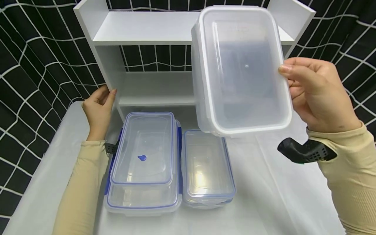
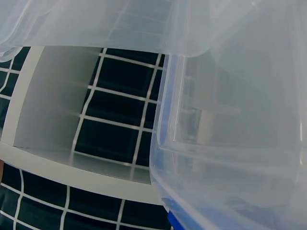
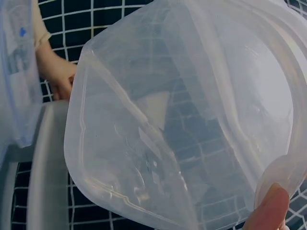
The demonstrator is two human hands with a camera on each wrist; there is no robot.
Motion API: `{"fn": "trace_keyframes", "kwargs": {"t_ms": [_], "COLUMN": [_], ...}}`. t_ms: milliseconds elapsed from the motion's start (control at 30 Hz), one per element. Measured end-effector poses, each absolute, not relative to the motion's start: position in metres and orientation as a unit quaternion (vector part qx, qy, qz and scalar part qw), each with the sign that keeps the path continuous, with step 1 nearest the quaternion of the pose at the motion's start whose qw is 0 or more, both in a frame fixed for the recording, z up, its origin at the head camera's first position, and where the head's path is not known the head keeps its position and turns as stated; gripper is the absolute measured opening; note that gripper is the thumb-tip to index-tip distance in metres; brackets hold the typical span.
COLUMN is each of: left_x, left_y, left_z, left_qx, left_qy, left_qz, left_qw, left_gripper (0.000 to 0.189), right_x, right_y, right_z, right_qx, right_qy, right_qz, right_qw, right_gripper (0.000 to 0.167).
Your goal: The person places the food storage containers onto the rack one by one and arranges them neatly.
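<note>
My right hand (image 1: 320, 91) grips the right edge of a large clear plastic food container (image 1: 246, 68) with a whitish lid, thumb on the rim. The container is raised in front of the shelf's right side, its lid facing me. In the right wrist view its clear wall (image 3: 144, 143) fills most of the picture, with the thumb (image 3: 271, 208) at the lower right. My left hand (image 1: 100, 107) holds the left side panel of the white shelf unit (image 1: 158, 88), thumb at the front edge. That hand is nearly out of the left wrist view.
On the white cloth (image 1: 264, 189) before the shelf stand stacked clear containers with blue-edged lids: a smaller box (image 1: 144, 140) on a larger one (image 1: 141, 199), and another stack (image 1: 208, 166) to their right. Black cloth with white grid lines (image 1: 35, 85) hangs around.
</note>
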State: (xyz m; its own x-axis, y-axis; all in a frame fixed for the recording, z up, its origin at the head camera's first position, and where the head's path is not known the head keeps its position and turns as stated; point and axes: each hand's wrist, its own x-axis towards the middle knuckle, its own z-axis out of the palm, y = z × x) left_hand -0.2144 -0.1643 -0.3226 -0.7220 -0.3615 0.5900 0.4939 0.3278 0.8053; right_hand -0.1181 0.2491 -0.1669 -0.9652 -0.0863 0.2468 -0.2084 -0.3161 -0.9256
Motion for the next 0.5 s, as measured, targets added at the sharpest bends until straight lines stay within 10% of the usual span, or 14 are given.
{"fn": "trace_keyframes", "kwargs": {"t_ms": [500], "left_x": [-0.217], "left_y": [-0.163], "left_z": [-0.325], "left_qx": [-0.057], "left_qy": [-0.733], "left_qz": [-0.567], "left_qw": [0.373], "left_gripper": [0.026], "right_x": [-0.196], "right_y": [0.179], "right_z": [-0.111], "right_qx": [0.14], "right_qy": [-0.528], "right_qz": [0.836], "right_qw": [0.05], "right_gripper": [0.027]}}
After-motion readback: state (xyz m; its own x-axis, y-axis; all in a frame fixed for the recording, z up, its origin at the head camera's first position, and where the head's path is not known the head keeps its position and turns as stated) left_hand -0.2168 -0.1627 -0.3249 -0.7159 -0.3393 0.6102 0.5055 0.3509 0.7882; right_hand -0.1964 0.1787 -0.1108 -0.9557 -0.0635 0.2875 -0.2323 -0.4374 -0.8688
